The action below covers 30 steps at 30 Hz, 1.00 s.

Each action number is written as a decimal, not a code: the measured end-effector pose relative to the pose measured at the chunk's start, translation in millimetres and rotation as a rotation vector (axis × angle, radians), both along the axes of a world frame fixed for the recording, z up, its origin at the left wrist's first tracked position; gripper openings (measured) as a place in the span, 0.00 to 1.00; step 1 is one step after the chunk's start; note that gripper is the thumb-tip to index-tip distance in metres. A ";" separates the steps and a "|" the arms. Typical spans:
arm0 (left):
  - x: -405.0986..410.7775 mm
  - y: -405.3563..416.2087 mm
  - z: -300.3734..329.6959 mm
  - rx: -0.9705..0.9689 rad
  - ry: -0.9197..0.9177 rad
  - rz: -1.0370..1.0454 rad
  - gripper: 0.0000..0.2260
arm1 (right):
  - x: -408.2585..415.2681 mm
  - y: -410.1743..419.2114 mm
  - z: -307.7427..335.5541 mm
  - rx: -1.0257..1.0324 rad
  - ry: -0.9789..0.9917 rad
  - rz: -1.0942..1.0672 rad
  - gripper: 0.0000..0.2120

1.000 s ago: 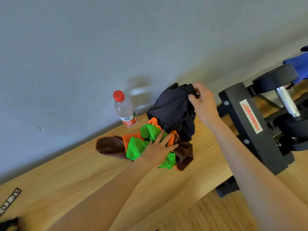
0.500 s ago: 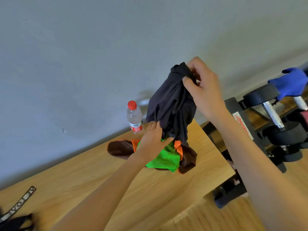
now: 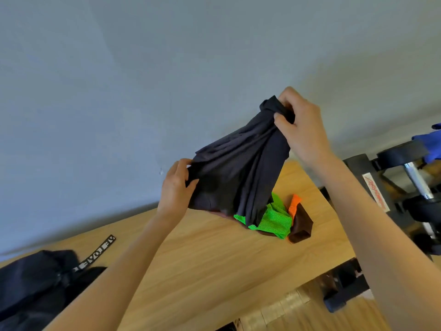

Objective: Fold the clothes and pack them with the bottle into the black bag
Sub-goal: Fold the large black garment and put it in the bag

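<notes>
Fingers (image 3: pixel 281 120) of the right hand (image 3: pixel 301 130) are curled tight around a bunched corner of the dark garment (image 3: pixel 238 173), holding it up in front of the grey wall (image 3: pixel 143 80) at about one o'clock. The left hand (image 3: pixel 175 187) pinches the opposite edge of the same garment lower down, near nine o'clock of the cloth, thumb and fingers closed on the fabric. Between the two grips the garment hangs spread in folds, its lowest tip draping onto the pile beneath it.

That pile lies on the wooden table (image 3: pixel 202 259), at five o'clock from the raised cloth: a green mesh piece (image 3: pixel 274 220) with an orange strip (image 3: pixel 295 204) and a brown garment (image 3: pixel 301 225) just beside it, all touching. The black bag (image 3: pixel 35 283) sits at the table's eight o'clock corner, well apart from the clothes, with a lettered strap (image 3: pixel 95 253) lying beside it. The bottle cannot be seen. A black rack (image 3: pixel 372 187) with dumbbells (image 3: pixel 405 154) stands at three o'clock, beyond the table edge.
</notes>
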<state>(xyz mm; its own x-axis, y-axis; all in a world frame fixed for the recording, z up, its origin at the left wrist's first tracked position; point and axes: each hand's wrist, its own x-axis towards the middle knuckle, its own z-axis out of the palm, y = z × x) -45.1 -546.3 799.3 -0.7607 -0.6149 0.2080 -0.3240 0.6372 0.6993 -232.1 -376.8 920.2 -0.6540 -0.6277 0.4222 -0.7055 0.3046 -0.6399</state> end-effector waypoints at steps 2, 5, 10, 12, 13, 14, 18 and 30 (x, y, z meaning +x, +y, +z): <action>21.8 -10.8 -4.9 0.005 -0.059 0.009 0.12 | 0.1 -2.4 -24.9 0.092 -0.018 -0.032 0.06; 43.1 -19.3 -22.3 -0.018 -0.141 -0.029 0.08 | 0.9 -0.7 -66.7 0.248 -0.045 -0.100 0.08; 49.0 -10.4 -44.6 -0.009 -0.210 -0.110 0.06 | -0.1 15.8 -121.0 0.479 -0.090 -0.181 0.13; 46.5 -4.8 -47.5 0.007 -0.208 -0.120 0.05 | -1.4 21.9 -130.9 0.543 -0.067 -0.242 0.10; 44.9 -3.2 -47.9 0.020 -0.202 -0.120 0.04 | -0.8 24.5 -132.3 0.566 -0.060 -0.273 0.08; 43.2 -2.1 -47.0 0.037 -0.191 -0.122 0.03 | 0.2 26.0 -132.5 0.574 -0.062 -0.300 0.05; 35.3 -4.1 -35.2 0.115 -0.112 -0.216 0.03 | 14.3 22.0 -130.9 0.523 -0.143 -0.265 0.05; 45.2 -39.4 47.5 0.002 -0.139 -0.416 0.06 | 105.1 -86.2 -82.0 0.331 -0.482 0.501 0.06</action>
